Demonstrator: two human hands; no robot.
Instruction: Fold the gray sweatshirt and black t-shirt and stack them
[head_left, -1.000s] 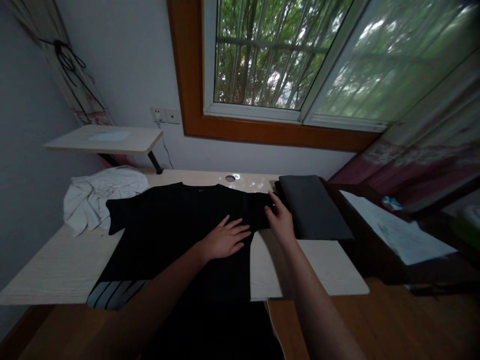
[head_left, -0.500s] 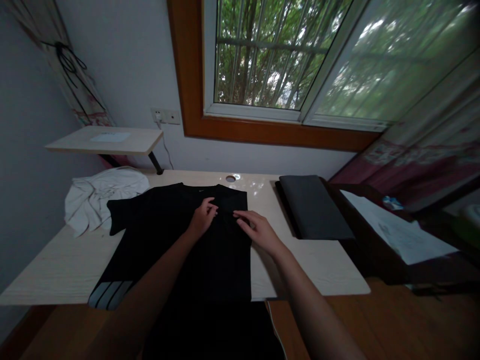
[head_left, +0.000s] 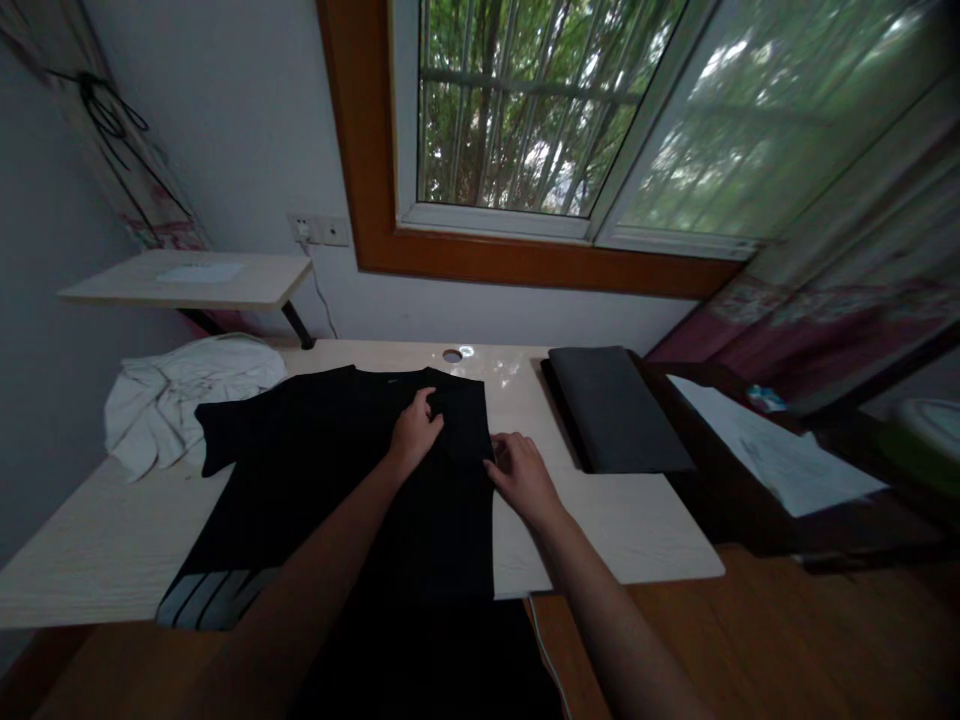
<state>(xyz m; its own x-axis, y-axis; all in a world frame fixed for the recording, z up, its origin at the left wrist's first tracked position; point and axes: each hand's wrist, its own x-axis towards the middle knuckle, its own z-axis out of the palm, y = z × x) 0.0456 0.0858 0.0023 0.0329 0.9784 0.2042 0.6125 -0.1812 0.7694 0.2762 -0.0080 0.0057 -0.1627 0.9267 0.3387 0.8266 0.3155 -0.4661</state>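
A black T-shirt (head_left: 360, 470) lies spread on the pale wooden table, its neckline toward the wall. Its left sleeve sticks out, while the right side makes a straight folded edge. Grey stripes mark the lower left corner. My left hand (head_left: 416, 437) rests on the upper part of the shirt below the collar, fingers loosely curled and thumb apart from them. At the straight right edge, my right hand (head_left: 525, 478) has its thumb and fingertips closed around the cloth. The lower shirt blends into dark clothing near my body.
A crumpled white cloth (head_left: 187, 395) lies at the table's left, beneath a small raised shelf (head_left: 187, 280). On the right sits a flat dark laptop-like object (head_left: 619, 410). Papers (head_left: 772, 445) rest on a dark surface beyond the table (head_left: 622, 545). A window is ahead.
My right hand has moved right and down from the shirt's surface to its folded edge. My left hand has shifted slightly right across the cloth. The view has turned a little.
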